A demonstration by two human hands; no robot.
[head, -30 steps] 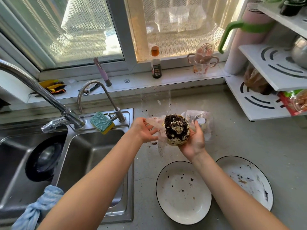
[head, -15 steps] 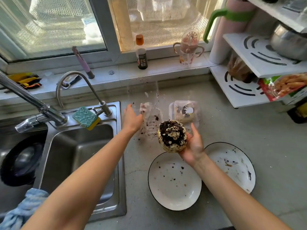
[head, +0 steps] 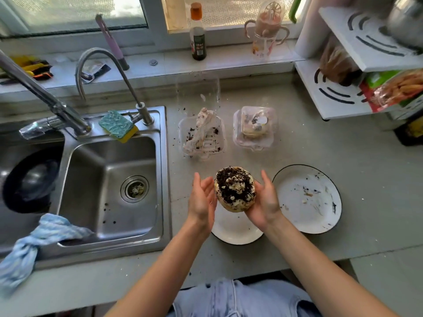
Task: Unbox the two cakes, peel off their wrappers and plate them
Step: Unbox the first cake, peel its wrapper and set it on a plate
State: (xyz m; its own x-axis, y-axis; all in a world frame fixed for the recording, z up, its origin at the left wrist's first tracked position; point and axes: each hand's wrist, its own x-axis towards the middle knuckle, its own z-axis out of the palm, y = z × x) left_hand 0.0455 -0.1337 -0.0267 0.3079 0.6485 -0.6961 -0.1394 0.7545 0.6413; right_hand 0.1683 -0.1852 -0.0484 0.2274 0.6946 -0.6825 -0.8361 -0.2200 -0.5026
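Observation:
A round cake [head: 235, 188] topped with dark crumbs and cream rests in my right hand [head: 263, 201], above the left white plate [head: 235, 229]. My left hand [head: 202, 197] is open, palm toward the cake's left side, close to it or just touching. A second white plate [head: 307, 199], smeared with crumbs, lies to the right. Behind them, an open clear box [head: 202, 136] holds a crumpled peeled wrapper [head: 201, 129]. To its right stands a closed clear box [head: 255, 128] with the other cake inside.
A steel double sink [head: 107, 179] with a sponge [head: 117, 125] and faucets lies to the left, a blue cloth [head: 34, 243] over its front rim. The windowsill holds a bottle [head: 198, 33] and a handled cup [head: 266, 30]. A white rack [head: 357, 65] stands at right.
My left hand left the wrapper in the open box and came back beside the cake. My right hand lowered the cake toward me, over the left plate.

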